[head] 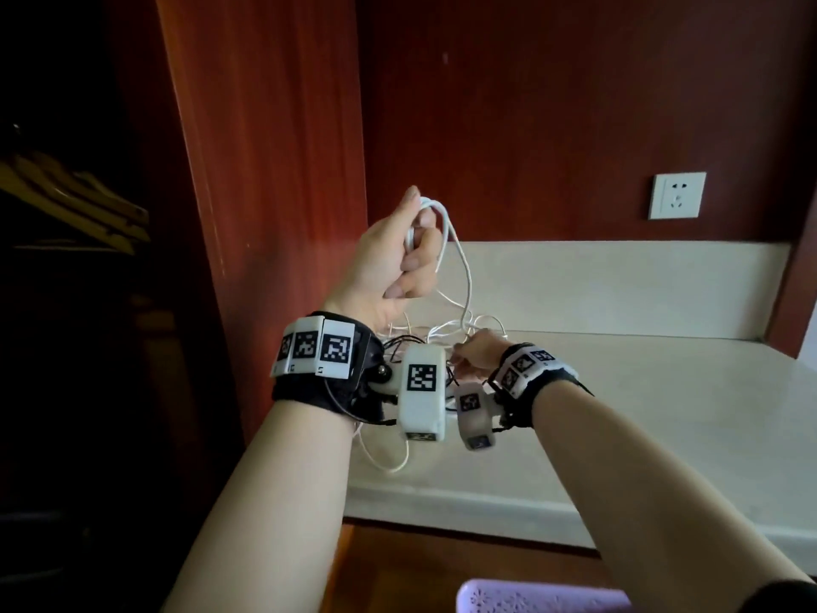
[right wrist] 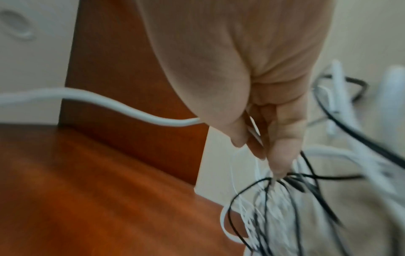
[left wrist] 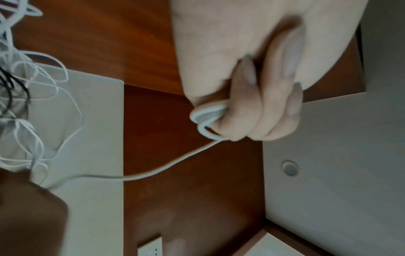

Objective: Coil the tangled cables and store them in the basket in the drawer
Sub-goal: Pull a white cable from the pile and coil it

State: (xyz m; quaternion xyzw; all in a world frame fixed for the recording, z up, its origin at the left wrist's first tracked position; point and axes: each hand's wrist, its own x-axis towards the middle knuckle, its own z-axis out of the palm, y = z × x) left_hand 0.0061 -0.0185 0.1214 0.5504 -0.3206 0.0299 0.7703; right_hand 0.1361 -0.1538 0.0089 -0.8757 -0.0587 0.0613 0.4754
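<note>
Above the pale surface (head: 619, 391), in the head view, our left hand (head: 398, 258) is raised, fist closed round a few loops of white cable (head: 460, 258), while our right hand (head: 475, 353) pinches into the tangle (head: 442, 334) below; a lilac basket (head: 530, 599) shows at the bottom edge.

From the left wrist, our fingers (left wrist: 252, 121) clamp the coil (left wrist: 203, 117).

From the right wrist, our fingertips (right wrist: 278, 161) pinch thin black and white strands (right wrist: 274, 199). Lifting harder could tighten the knot or drag the whole tangle off.
</note>
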